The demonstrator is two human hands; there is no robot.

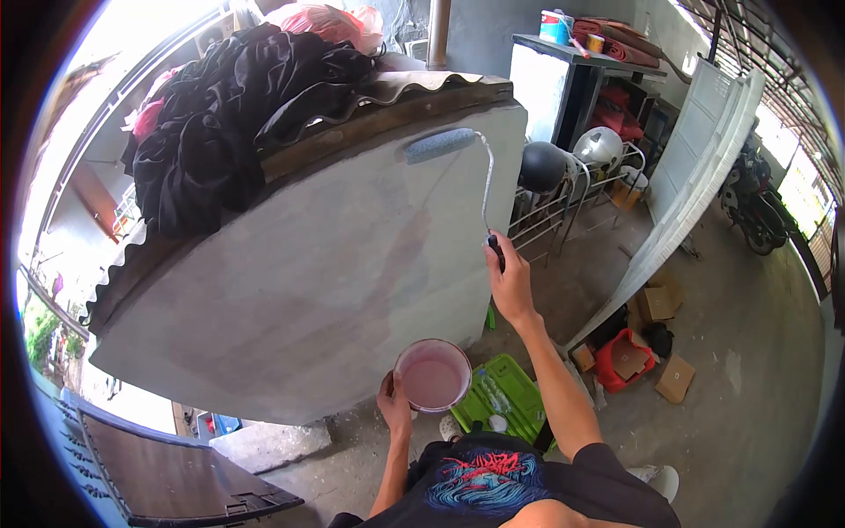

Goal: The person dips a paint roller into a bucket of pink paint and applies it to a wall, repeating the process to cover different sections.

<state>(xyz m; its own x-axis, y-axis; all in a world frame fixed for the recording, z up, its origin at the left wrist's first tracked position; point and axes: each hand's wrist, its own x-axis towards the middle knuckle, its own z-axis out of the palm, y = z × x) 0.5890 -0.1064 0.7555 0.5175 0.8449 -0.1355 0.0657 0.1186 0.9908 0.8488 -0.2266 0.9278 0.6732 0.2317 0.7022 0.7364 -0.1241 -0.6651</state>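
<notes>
My right hand (510, 280) is closed around the dark handle of a paint roller (440, 145). The roller's grey-blue sleeve lies against the upper right part of a pale grey wall panel (290, 264), just below its wooden top beam. Darker, patchy streaks run across the middle of the panel. Low in front of the wall, my left hand (395, 407) grips the side of a round bucket (433, 376) with pinkish liquid in it. Some of the left fingers are hidden behind the bucket.
Black cloth (255, 114) drapes over the corrugated sheet along the wall top. A green plastic tray (506, 400) with a bottle sits on the floor below the bucket. To the right are helmets (544, 167) on a metal rack, a leaning white panel (687, 176), a red basin (620, 361) and cardboard boxes.
</notes>
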